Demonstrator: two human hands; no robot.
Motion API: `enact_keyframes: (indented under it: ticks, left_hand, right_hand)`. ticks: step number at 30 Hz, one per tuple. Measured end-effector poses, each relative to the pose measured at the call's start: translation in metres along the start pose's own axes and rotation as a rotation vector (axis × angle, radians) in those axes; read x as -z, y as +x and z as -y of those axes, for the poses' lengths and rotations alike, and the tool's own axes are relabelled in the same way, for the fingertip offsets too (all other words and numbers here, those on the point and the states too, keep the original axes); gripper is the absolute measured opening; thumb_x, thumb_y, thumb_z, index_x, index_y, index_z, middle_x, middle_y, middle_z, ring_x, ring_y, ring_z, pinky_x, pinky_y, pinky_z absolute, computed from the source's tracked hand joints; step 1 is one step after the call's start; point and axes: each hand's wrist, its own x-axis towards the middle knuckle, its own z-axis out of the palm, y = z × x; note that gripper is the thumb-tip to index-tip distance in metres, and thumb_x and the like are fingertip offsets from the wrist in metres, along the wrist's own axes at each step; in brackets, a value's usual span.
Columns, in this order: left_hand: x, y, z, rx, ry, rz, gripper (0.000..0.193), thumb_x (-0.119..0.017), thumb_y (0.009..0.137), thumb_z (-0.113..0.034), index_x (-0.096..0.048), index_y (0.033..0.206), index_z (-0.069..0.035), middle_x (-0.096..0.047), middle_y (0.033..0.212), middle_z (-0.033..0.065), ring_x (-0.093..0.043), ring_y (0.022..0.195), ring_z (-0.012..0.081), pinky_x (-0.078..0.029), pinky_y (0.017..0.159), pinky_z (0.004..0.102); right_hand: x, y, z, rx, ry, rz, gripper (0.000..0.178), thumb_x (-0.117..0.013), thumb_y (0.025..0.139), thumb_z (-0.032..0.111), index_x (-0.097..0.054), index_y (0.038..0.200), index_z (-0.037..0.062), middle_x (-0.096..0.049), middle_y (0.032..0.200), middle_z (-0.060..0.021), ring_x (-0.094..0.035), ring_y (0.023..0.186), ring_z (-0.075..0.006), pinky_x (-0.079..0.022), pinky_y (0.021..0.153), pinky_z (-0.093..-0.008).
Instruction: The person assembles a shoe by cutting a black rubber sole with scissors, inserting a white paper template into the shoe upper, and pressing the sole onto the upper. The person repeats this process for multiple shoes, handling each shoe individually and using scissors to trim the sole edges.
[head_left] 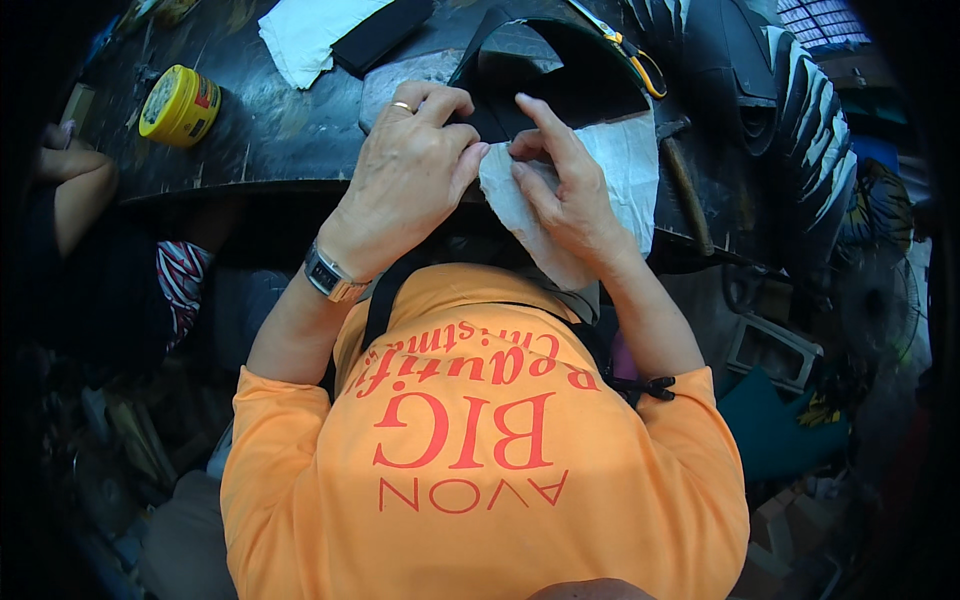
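Head view shows a dark, scuffed tabletop (280, 130) bearing 1 lidded yellow tin (180, 104), while both hands' fingers (545, 135) pinch a white sheet (620, 165) against black material (500, 115).

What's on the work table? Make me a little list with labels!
Left hand: left hand with a ring, pressing a black piece
Right hand: right hand pinching a white sheet
Wrist: watch
Table: dark worktable
Tin: yellow round tin, far left
Tools: yellow-handled scissors; hammer, right
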Motion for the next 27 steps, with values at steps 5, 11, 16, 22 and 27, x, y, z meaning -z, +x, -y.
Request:
enact_keyframes:
  ticks: [5,11,16,22,27]
  left_hand:
    - [-0.015,-0.011,0.003,0.134,-0.044,0.004,0.024,-0.081,0.082,-0.025,-0.076,0.083,-0.002,-0.065,0.107,0.0096,-0.054,0.109,0.0271,-0.045,0.095,0.0397]
    - [-0.02,-0.015,0.003,0.196,-0.055,0.011,0.024,-0.083,0.079,-0.029,-0.076,0.078,-0.006,-0.064,0.106,0.0057,-0.053,0.109,0.0258,-0.042,0.093,0.0415]
    - [-0.021,-0.017,0.002,0.24,-0.065,0.019,0.024,-0.08,0.079,-0.03,-0.075,0.076,-0.007,-0.064,0.107,0.0052,-0.052,0.11,0.0268,-0.042,0.094,0.0421]
    - [-0.026,-0.017,0.005,0.31,-0.306,0.034,0.021,-0.078,0.08,-0.028,-0.075,0.078,-0.007,-0.065,0.111,0.0049,-0.053,0.11,0.0285,-0.043,0.096,0.0441]
    - [-0.017,-0.012,0.002,0.143,-0.208,-0.003,0.02,-0.079,0.083,-0.027,-0.074,0.081,-0.008,-0.067,0.114,0.0054,-0.056,0.113,0.0259,-0.041,0.095,0.0435]
  right_hand:
    - [-0.002,-0.007,-0.005,0.127,0.017,-0.01,0.079,-0.08,0.084,0.022,-0.042,0.153,0.013,-0.067,0.104,-0.0088,-0.062,0.098,-0.0243,-0.047,0.091,-0.0388]
    - [-0.006,-0.008,0.004,0.144,-0.149,-0.011,0.092,-0.09,0.073,0.03,-0.044,0.151,0.0135,-0.063,0.102,-0.0076,-0.059,0.096,-0.0242,-0.046,0.087,-0.0394]
    - [-0.014,-0.004,0.001,0.193,-0.168,-0.075,0.089,-0.091,0.071,0.034,-0.048,0.146,0.0122,-0.059,0.095,-0.0071,-0.055,0.09,-0.0245,-0.043,0.082,-0.0406]
    - [-0.023,-0.008,0.005,0.101,-0.117,-0.178,0.059,-0.089,0.071,0.025,-0.057,0.117,0.0062,-0.06,0.095,-0.01,-0.055,0.089,-0.0273,-0.045,0.079,-0.04]
    - [-0.027,-0.006,0.004,0.152,-0.125,-0.23,0.027,-0.08,0.075,0.011,-0.061,0.091,0.0021,-0.062,0.093,-0.0142,-0.058,0.086,-0.0315,-0.048,0.075,-0.0399]
